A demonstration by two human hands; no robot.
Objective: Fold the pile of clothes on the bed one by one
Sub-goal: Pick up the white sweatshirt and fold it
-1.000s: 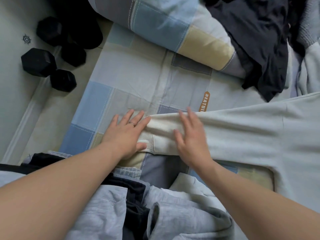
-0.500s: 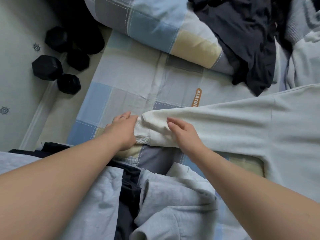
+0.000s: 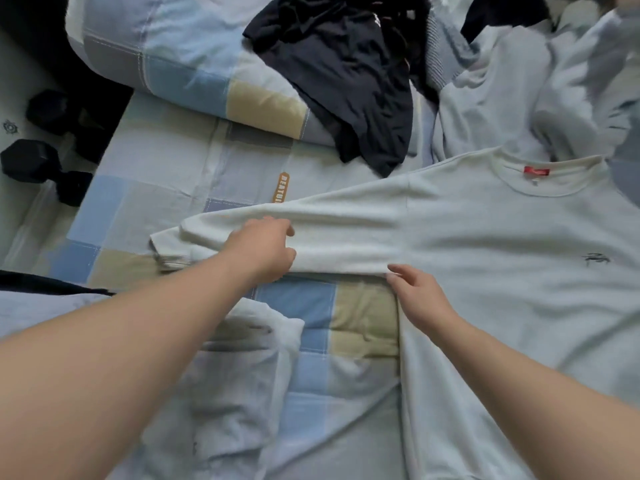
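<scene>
The sweatshirt [image 3: 485, 237] runs off the right edge — its chest mark [image 3: 595, 259] too small to read.

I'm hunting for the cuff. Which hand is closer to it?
Left. The left hand rests on the sleeve beside the cuff; the right hand is farther off, at the armpit.

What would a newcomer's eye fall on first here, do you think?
The pale sweatshirt spread across the checked bed, left hand on its sleeve, right hand at the underarm. Beyond it a dark garment lies crumpled on the pillow; black dumbbells sit beside the bed, far left.
</scene>
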